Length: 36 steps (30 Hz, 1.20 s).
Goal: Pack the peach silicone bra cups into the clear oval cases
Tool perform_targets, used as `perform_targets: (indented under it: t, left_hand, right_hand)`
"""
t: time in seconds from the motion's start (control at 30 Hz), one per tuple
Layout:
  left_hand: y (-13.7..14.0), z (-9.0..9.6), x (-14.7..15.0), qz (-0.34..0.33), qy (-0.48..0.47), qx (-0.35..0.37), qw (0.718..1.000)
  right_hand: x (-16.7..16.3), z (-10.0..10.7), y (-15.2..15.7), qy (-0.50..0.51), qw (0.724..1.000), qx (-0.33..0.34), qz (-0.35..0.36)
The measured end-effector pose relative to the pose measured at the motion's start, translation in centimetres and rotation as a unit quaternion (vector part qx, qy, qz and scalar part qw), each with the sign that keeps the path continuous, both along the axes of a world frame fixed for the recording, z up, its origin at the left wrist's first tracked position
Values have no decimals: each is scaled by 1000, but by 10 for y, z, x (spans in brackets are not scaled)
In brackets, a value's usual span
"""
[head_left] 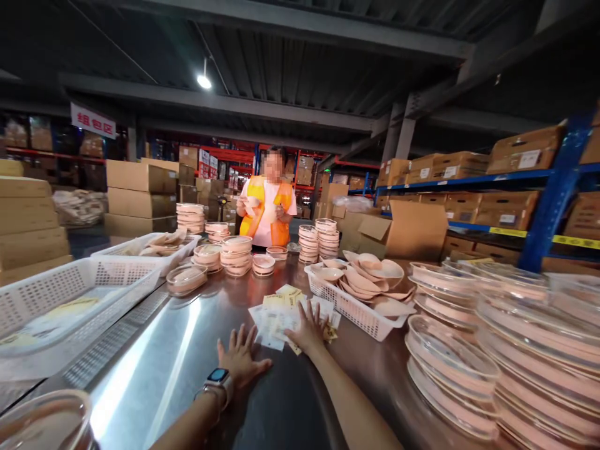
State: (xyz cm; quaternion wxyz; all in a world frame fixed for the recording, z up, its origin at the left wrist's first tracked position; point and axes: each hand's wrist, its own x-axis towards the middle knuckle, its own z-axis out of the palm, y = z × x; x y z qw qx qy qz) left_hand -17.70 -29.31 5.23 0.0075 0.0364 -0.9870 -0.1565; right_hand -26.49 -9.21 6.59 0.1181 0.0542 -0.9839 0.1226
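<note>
A warehouse packing table point(154, 375) of steel. My left hand point(241, 359) lies flat, fingers spread, holding nothing. My right hand point(307, 328), also spread, presses the paper packets point(276, 315) at twelve o'clock. I judge I'm gathering them; next I must pinch one free.

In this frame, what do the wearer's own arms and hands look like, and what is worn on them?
Both forearms are bare, with no sleeves or gloves in view. The left hand has a smartwatch with a dark square screen and pale grey strap on its wrist. The right hand shows no ring, watch or band.
</note>
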Motion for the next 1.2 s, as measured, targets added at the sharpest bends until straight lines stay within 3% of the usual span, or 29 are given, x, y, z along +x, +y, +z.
perform_targets:
  t: [0.23,0.37,0.63,0.83,1.0,1.2]
  left_hand:
    - [2,-2,-55,-41,8,9,999]
    - [3,-4,-84,-38,19,13,999]
    - [4,-9,-144,-59,42,7,997]
    - [6,-5,-173,-92,35,-17,995]
    - [9,-3,-192,-87,41,-22,995]
    - [8,-4,-217,-56,58,24,996]
  right_hand:
    - [-28,1,17,-49,993,-35,-99]
    - [-42,0,24,-97,993,-14,-71]
    - [-73,-7,26,-99,995,20,-12]
    - [-87,-12,24,-93,994,19,52]
    - [-104,-12,11,-93,994,4,53]
    - [-129,-14,-15,-73,997,10,28]
